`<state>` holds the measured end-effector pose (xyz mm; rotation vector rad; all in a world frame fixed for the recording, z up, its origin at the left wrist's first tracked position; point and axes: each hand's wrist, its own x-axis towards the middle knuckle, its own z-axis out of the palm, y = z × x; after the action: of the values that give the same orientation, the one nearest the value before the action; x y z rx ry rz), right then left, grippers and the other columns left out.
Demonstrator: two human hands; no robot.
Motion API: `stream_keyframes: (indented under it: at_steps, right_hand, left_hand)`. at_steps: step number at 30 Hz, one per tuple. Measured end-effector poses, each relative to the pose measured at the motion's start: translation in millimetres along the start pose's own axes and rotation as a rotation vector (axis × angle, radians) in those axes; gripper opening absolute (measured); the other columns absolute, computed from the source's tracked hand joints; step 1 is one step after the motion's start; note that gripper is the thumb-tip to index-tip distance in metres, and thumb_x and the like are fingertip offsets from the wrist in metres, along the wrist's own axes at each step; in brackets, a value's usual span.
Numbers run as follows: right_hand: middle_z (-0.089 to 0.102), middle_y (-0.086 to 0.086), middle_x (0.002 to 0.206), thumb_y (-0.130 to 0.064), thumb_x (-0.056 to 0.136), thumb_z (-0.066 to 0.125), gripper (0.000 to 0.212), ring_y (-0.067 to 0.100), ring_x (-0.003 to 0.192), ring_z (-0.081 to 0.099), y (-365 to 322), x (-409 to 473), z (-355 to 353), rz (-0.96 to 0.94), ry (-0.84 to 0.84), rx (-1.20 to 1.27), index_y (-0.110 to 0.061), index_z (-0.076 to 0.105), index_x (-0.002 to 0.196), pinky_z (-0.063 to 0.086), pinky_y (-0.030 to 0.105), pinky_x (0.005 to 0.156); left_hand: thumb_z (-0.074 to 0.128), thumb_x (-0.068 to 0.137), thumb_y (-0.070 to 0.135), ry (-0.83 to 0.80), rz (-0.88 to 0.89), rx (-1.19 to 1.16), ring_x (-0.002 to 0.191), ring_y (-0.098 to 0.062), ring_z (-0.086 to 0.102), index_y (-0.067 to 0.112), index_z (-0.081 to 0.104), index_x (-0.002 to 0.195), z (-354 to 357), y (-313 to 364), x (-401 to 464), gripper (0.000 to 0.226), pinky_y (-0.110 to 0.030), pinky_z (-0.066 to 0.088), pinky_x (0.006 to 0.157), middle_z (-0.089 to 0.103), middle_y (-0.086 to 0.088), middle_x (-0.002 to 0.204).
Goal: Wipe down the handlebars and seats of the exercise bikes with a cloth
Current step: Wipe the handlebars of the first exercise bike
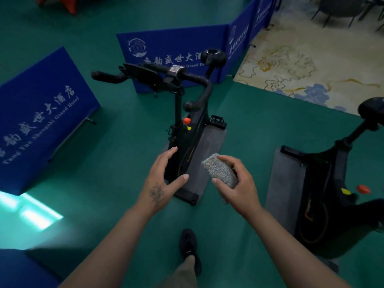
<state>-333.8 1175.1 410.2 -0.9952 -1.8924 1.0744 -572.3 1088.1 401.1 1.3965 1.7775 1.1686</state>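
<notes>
The floor (128, 129) is smooth green matting that fills most of the room, and at the far right it gives way to a pale carpet (301, 59) with gold and blue cloud patterns, where dark chair legs (332, 15) show at the top edge. A bright patch of reflected light lies on the green at the near left. Blue barrier panels with white lettering stand around the space: one large panel (41, 121) at the left and a folding row (166, 53) across the far middle that runs off toward the far right. Two exercise bikes are in view. The first bike (187, 129) stands in the middle on a grey mat (209, 146), with its black handlebars (149, 73) toward the left, its seat (213, 56) farther off against the blue panels, and an orange knob (186, 120) on its frame. The second bike (324, 196) stands at the right on its own grey mat (278, 183), with its seat (372, 110) at the right edge and an orange knob (364, 189) lower down. Two hands reach forward near the middle. The left hand (164, 181) is released, fingers spread and holding nothing, just in front of the first bike's base. The right hand (234, 181) grasps one folded grey cloth (220, 170) between thumb and fingers, apart from both bikes. One black shoe (190, 246) steps on the green floor below.
</notes>
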Motion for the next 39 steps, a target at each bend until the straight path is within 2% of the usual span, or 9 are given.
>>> stream_keyframes:
  at_steps: [4, 9, 15, 20, 23, 26, 28, 33, 39]
  right_hand:
    - [0.063, -0.016, 0.133, -0.011, 0.085, 0.081, 0.058, 0.014, 0.125, 0.062, 6, 74, -3, -0.010, -0.013, 0.012, -0.026, 0.061, 0.136, 0.052, 0.041, 0.104]
    - [0.062, -0.018, 0.130, -0.010, 0.083, 0.079, 0.057, 0.015, 0.121, 0.063, 2, 153, -11, -0.076, -0.013, 0.069, -0.019, 0.060, 0.136, 0.051, 0.030, 0.101]
    - [0.063, -0.017, 0.128, -0.008, 0.082, 0.079, 0.057, 0.016, 0.121, 0.063, -5, 223, -17, -0.174, -0.094, 0.119, -0.018, 0.059, 0.135, 0.049, 0.028, 0.101]
    - [0.063, -0.013, 0.129, -0.009, 0.082, 0.080, 0.056, 0.015, 0.121, 0.062, 4, 275, -17, -0.266, -0.220, 0.158, -0.014, 0.060, 0.134, 0.047, 0.028, 0.103]
    - [0.062, -0.015, 0.130, -0.008, 0.082, 0.080, 0.055, 0.013, 0.121, 0.061, 11, 305, -15, -0.321, -0.356, 0.204, -0.013, 0.060, 0.134, 0.045, 0.026, 0.102]
    - [0.063, -0.006, 0.132, -0.008, 0.082, 0.080, 0.056, 0.018, 0.122, 0.062, 16, 330, -14, -0.384, -0.496, 0.245, -0.012, 0.060, 0.135, 0.046, 0.028, 0.103]
    - [0.064, -0.003, 0.131, -0.009, 0.083, 0.080, 0.057, 0.022, 0.121, 0.063, 22, 351, -13, -0.414, -0.611, 0.271, -0.014, 0.060, 0.136, 0.046, 0.030, 0.103]
    - [0.063, -0.001, 0.128, -0.010, 0.083, 0.080, 0.057, 0.022, 0.117, 0.063, 32, 389, -6, -0.481, -0.843, 0.320, -0.015, 0.059, 0.136, 0.047, 0.030, 0.100]
    - [0.064, -0.001, 0.128, -0.012, 0.085, 0.080, 0.056, 0.025, 0.116, 0.063, 30, 411, 5, -0.567, -1.004, 0.356, -0.016, 0.060, 0.137, 0.050, 0.039, 0.097]
  left_hand:
    - [0.073, 0.092, 0.048, 0.018, 0.010, -0.013, 0.151, -0.004, 0.037, 0.033, 0.041, 0.159, -10, 1, 72, 0.076, -0.047, 0.035, 0.125, 0.043, 0.018, 0.159]
    - [0.074, 0.094, 0.043, 0.053, 0.078, 0.012, 0.149, -0.011, 0.043, 0.030, 0.043, 0.157, -33, 11, 148, 0.072, -0.048, 0.039, 0.123, 0.049, 0.013, 0.155]
    - [0.076, 0.092, 0.043, 0.124, 0.107, 0.012, 0.149, -0.015, 0.045, 0.026, 0.047, 0.154, -37, 27, 184, 0.071, -0.047, 0.040, 0.122, 0.051, 0.010, 0.154]
    - [0.073, 0.090, 0.056, 0.169, 0.134, 0.079, 0.143, -0.021, 0.050, 0.023, 0.053, 0.150, -25, 34, 194, 0.072, -0.046, 0.043, 0.116, 0.054, 0.008, 0.149]
    - [0.064, 0.094, 0.065, 0.290, 0.096, 0.085, 0.136, -0.027, 0.055, 0.017, 0.058, 0.144, -13, 38, 197, 0.070, -0.048, 0.045, 0.111, 0.058, 0.002, 0.143]
    - [0.048, 0.100, 0.071, 0.437, 0.042, 0.090, 0.131, -0.031, 0.057, 0.014, 0.061, 0.139, 0, 39, 195, 0.070, -0.048, 0.047, 0.106, 0.060, -0.004, 0.138]
    - [0.045, 0.102, 0.070, 0.544, -0.027, 0.077, 0.130, -0.032, 0.057, 0.013, 0.061, 0.138, 14, 42, 195, 0.069, -0.050, 0.048, 0.105, 0.061, -0.007, 0.136]
    - [0.055, 0.101, 0.064, 0.759, -0.186, 0.098, 0.132, -0.030, 0.057, 0.014, 0.060, 0.139, 50, 59, 186, 0.063, -0.052, 0.049, 0.106, 0.060, -0.005, 0.138]
    - [0.068, 0.095, 0.050, 0.894, -0.318, 0.121, 0.135, -0.027, 0.057, 0.017, 0.059, 0.141, 87, 78, 182, 0.057, -0.052, 0.049, 0.108, 0.061, 0.000, 0.140]
